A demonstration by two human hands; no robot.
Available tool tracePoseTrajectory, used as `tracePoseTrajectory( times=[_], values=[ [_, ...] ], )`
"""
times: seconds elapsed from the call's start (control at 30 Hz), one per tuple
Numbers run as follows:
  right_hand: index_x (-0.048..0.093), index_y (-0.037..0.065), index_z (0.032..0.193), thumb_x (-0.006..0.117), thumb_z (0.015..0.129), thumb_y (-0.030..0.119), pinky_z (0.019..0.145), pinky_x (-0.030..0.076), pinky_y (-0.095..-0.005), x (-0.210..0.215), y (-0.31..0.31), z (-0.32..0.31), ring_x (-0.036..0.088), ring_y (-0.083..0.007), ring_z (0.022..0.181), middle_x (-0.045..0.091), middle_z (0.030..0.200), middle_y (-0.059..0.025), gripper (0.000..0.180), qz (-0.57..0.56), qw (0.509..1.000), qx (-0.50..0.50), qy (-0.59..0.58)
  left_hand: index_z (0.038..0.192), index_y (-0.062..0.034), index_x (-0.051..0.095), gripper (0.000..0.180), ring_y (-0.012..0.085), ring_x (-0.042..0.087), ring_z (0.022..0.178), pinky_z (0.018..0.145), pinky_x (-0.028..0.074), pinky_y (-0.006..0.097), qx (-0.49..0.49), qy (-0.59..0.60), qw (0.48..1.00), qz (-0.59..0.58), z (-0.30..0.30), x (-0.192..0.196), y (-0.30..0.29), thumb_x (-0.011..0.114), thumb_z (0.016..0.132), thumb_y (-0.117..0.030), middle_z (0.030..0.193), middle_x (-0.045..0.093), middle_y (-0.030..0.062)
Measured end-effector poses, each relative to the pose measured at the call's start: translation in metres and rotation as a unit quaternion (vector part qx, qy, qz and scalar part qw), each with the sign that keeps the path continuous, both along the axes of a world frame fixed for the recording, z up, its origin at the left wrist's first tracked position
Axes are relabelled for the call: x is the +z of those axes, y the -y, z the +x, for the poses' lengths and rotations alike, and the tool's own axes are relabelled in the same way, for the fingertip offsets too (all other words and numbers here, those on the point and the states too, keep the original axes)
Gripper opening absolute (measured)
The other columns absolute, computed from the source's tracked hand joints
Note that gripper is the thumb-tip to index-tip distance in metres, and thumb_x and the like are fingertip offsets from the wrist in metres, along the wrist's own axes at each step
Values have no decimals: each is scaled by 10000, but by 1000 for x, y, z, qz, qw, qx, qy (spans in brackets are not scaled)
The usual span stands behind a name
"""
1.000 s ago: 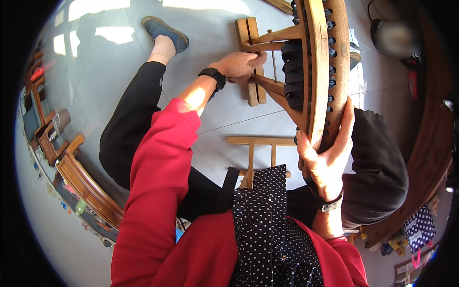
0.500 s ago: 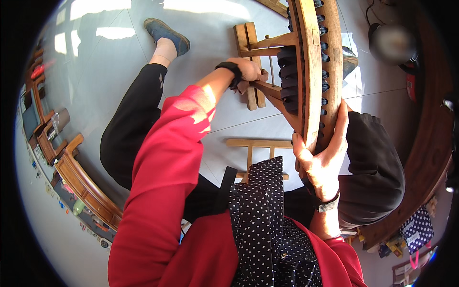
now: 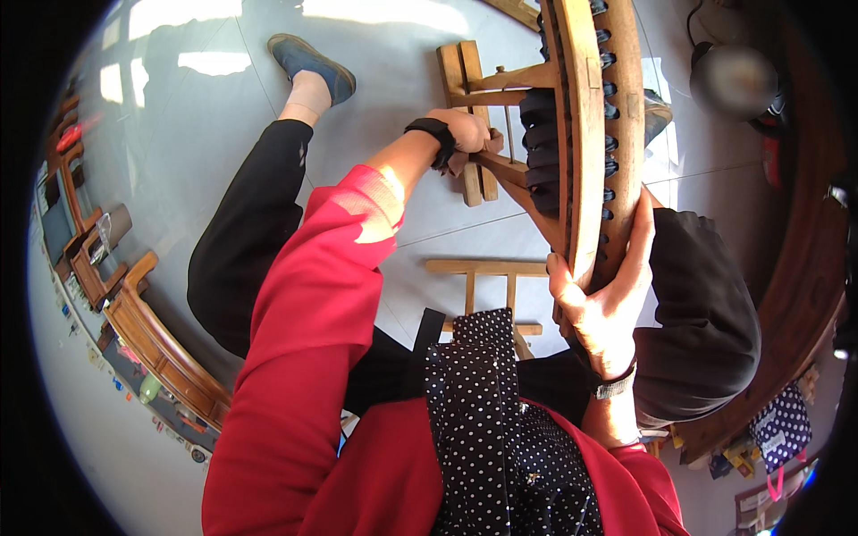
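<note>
Wooden frame (image 3: 585,116), upper right of centre: right hand (image 3: 612,304) clasped round its rails (image 3: 631,116); left hand (image 3: 466,134) curled at a strut (image 3: 505,168), whether pinching we cannot tell. Dotted bag (image 3: 781,416), lower right: pale label (image 3: 774,442), unreadable.

Left hand (image 3: 466,134): curled at a slanting strut (image 3: 505,167), its grip partly hidden
Right hand (image 3: 612,295): clasping the near end of the wooden frame (image 3: 585,116)
Dark loops (image 3: 610,111): lined along the frame
</note>
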State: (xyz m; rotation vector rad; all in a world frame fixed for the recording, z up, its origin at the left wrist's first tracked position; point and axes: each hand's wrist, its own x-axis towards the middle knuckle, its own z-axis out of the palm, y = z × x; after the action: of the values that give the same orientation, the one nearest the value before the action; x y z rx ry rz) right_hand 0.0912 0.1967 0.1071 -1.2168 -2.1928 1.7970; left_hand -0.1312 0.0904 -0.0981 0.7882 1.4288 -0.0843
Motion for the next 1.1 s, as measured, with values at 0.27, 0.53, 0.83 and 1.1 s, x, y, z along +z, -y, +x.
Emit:
tracePoseTrajectory(
  times=[0.27, 0.53, 0.83, 1.1],
  values=[
    [261, -5, 1561, 796, 714, 174, 935, 516, -344, 0, -3, 1, 631, -204, 1034, 637, 1204, -175, 1018, 30, 999, 14, 2, 945, -47, 557, 199, 247, 580, 544, 468, 470, 416, 295, -99, 939, 145, 22, -22, 45, 374, 937, -123, 754, 613, 112],
    [262, -2, 1561, 810, 717, 201, 930, 518, -344, 2, 1, -2, 632, -206, 1028, 638, 1209, -172, 1027, 3, 1000, 8, 8, 1184, -96, 646, 407, 185, 550, 493, 428, 433, 350, 214, 51, 976, 0, 4, -10, 26, 539, 823, 58, 741, 648, 110],
    [259, -17, 1562, 801, 730, 235, 995, 498, -357, 5, -1, -7, 622, -231, 1126, 609, 1295, -213, 1024, 37, 998, 45, -10, 1112, -44, 687, 307, 229, 671, 598, 437, 486, 399, 163, -28, 985, 38, 13, -17, 15, 630, 819, 30, 882, 732, 109],
    [253, -14, 1565, 794, 719, 156, 974, 509, -353, 2, 0, -3, 630, -226, 1100, 624, 1253, -200, 1017, 12, 999, 28, -8, 1090, -39, 626, 298, 355, 677, 823, 689, 529, 447, 324, -127, 925, 154, 31, -38, 56, 425, 987, -233, 934, 704, 181]
  ],
)
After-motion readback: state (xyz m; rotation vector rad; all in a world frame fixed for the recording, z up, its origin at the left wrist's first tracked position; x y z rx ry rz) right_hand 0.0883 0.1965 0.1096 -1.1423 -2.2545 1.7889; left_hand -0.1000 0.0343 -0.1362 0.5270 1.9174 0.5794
